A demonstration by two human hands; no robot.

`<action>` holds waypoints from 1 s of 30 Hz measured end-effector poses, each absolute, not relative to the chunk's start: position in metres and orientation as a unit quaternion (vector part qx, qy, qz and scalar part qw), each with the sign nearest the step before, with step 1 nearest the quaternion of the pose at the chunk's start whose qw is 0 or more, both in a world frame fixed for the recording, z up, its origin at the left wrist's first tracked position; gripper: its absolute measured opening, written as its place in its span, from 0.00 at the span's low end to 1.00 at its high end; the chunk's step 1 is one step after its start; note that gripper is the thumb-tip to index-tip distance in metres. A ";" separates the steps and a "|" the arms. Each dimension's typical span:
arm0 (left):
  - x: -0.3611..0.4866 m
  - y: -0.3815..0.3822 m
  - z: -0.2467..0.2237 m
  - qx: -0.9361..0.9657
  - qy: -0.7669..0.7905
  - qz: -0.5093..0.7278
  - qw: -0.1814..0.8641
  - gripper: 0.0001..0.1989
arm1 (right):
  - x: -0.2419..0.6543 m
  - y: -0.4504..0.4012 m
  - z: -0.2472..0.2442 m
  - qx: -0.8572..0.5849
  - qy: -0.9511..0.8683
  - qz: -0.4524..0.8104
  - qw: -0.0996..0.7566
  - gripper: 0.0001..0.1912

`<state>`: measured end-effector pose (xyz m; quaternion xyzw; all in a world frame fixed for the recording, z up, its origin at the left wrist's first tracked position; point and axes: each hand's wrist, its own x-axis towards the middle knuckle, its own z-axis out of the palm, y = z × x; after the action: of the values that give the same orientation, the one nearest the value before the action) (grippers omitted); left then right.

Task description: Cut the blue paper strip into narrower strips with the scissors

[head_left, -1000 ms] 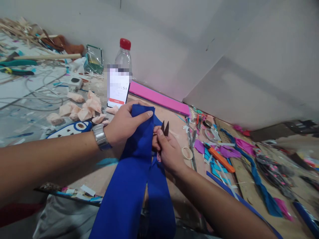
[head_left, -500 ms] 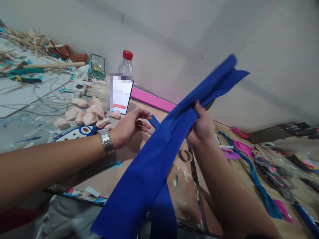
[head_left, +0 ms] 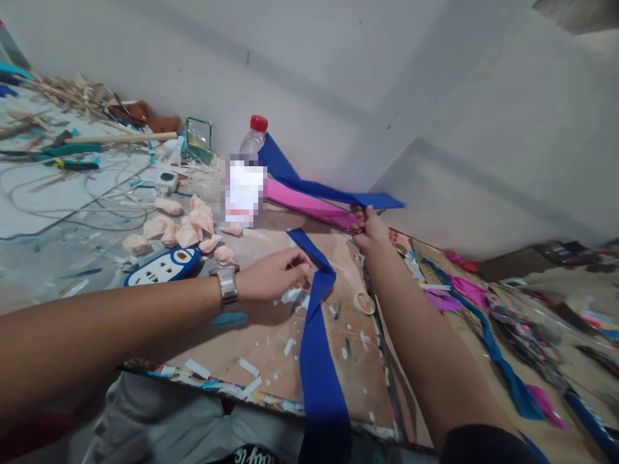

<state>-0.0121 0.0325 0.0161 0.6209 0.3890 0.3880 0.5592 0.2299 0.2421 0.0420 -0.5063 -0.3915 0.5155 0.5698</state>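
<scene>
My right hand [head_left: 368, 231] reaches to the back of the board, its fingers curled at a long blue cloth strip [head_left: 329, 192]. That strip stretches along the wall over a pink strip [head_left: 309, 207], whose right end meets my fingers. My left hand [head_left: 285, 270], with a metal watch on the wrist, hovers low over the board. Its fingers are loosely bent and apart, holding nothing I can see. Close to its fingertips lies a second blue strip [head_left: 325, 361], folded over near its far end and hanging over the front edge.
A masked phone [head_left: 245, 193] leans before a red-capped bottle [head_left: 258, 124]. Crumpled peach pieces [head_left: 193, 222] and a blue-and-white power strip [head_left: 164, 267] lie left. A tape roll [head_left: 364, 303] sits near the board's right edge. Scissors [head_left: 525, 341] and a teal strip [head_left: 498, 351] lie right.
My right hand has moved away from me, carrying the large blue strip from across the board to the wall. The folded blue strip is now uncovered. My left hand has shifted right and nearer me.
</scene>
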 end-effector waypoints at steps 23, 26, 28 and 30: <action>-0.016 0.027 0.010 0.860 0.352 0.247 0.276 0.09 | 0.084 0.214 0.036 -0.480 -0.693 0.454 0.288 0.21; -0.016 0.027 0.009 0.864 0.350 0.245 0.265 0.09 | 0.085 0.224 0.044 -0.502 -0.707 0.430 0.254 0.17; -0.016 0.027 0.008 0.867 0.348 0.246 0.257 0.09 | 0.102 0.223 0.047 -0.516 -0.720 0.399 0.236 0.16; -0.017 0.026 0.006 0.871 0.346 0.246 0.246 0.11 | 0.131 0.215 0.047 -0.535 -0.734 0.353 0.225 0.16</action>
<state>-0.0166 0.0261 0.0059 0.8711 0.3460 0.2465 0.2464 0.1306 0.2145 0.0468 -0.5351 -0.7338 0.3529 0.2252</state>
